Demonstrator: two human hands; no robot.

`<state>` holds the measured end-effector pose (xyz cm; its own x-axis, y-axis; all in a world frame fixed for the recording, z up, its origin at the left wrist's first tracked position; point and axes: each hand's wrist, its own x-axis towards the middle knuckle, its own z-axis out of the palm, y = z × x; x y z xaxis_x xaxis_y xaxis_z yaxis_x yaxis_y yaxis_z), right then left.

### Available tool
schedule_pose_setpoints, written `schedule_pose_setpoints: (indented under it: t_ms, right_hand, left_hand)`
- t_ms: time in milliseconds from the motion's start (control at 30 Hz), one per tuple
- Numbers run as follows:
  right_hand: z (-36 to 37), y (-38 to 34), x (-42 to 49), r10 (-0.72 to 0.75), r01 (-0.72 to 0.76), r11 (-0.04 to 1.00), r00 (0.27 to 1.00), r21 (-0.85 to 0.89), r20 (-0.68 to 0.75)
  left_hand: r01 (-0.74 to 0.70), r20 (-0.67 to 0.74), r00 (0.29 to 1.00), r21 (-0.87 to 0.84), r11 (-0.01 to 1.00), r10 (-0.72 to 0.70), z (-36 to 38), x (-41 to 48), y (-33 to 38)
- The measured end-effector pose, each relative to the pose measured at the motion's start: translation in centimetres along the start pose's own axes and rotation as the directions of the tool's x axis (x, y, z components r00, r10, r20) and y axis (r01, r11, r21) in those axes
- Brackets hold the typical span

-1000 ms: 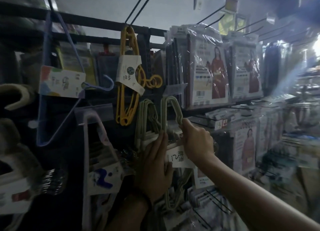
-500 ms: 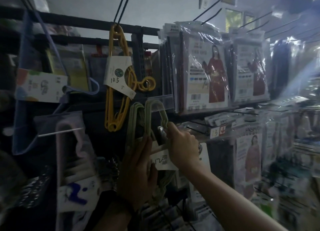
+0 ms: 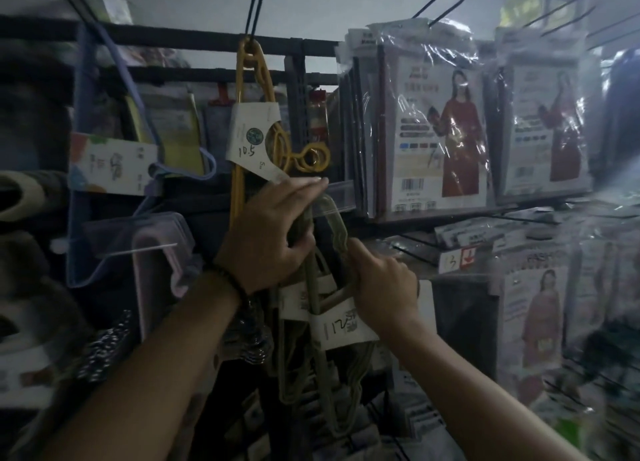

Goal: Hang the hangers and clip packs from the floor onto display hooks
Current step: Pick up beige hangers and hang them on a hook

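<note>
Two packs of grey-green hangers (image 3: 332, 225) with white paper bands, one marked 12 (image 3: 341, 329), hang side by side at the middle of the rack. My left hand (image 3: 268, 239) grips the hook tops of the left pack, its fingers reaching up to a clear price-tag strip (image 3: 341, 192). My right hand (image 3: 384, 284) pinches the neck of the right pack just below its hook. The display hook itself is hidden behind my left hand.
A yellow hanger pack (image 3: 258, 124) marked 10.5 hangs above my hands. Blue hangers (image 3: 110, 155) and pink hangers (image 3: 156, 252) hang to the left. Bagged garment packs (image 3: 440, 135) fill the hooks on the right. Bare black hooks (image 3: 446, 1) stick out at the top.
My left hand has risen from the banded middle of the packs to their hook tops and curled round them. My right hand stays on the right pack's neck. The view has moved closer.
</note>
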<state>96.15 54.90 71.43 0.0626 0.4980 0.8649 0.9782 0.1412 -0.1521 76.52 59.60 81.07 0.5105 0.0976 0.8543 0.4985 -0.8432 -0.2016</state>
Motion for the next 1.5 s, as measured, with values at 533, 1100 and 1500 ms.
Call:
schedule_pose_setpoints:
  t_ms: [533,1100,1500]
  right_hand:
    - [0.0,0.1,-1.0,0.059,-0.058,0.998,0.997,-0.009,0.053]
    - [3.6,-2.1,5.0,0.192,-0.212,0.977,0.911,0.014,0.366]
    - [6.6,-1.2,3.2,0.114,-0.160,0.973,0.960,0.167,0.256]
  left_hand:
    - [0.051,0.051,0.998,-0.126,0.991,-0.045,-3.1,2.6,-0.4]
    - [-0.075,0.113,0.991,-0.016,0.997,0.076,-3.2,1.4,-2.1]
    - [0.305,-0.064,0.951,0.017,0.952,-0.304,-2.3,-3.2,1.5]
